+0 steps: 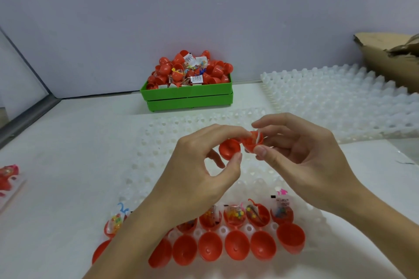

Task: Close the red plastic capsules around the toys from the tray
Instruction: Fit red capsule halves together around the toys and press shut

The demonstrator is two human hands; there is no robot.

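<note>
Nearest the camera, a row of empty red shells [235, 247] sits in the white tray [158, 142], and just behind it a row of red halves holding bagged toys [234, 215], open ends up. Above the tray's middle, both hands work on one capsule. The left hand [199, 172] pinches an empty red half [229, 149] between thumb and curled forefinger. The right hand [301, 149] grips the other half [254, 141] between thumb and fingers, with a white slip of toy packet showing at its rim. The two halves touch edge to edge but are not joined. At the left edge lie some red and pink items [8, 176], too blurred to tell. Farther right a second white tray [340, 97] lies in front of a cardboard box [390, 61]. By the back wall, a green bin [188, 95] is heaped with red capsules and packets.
</note>
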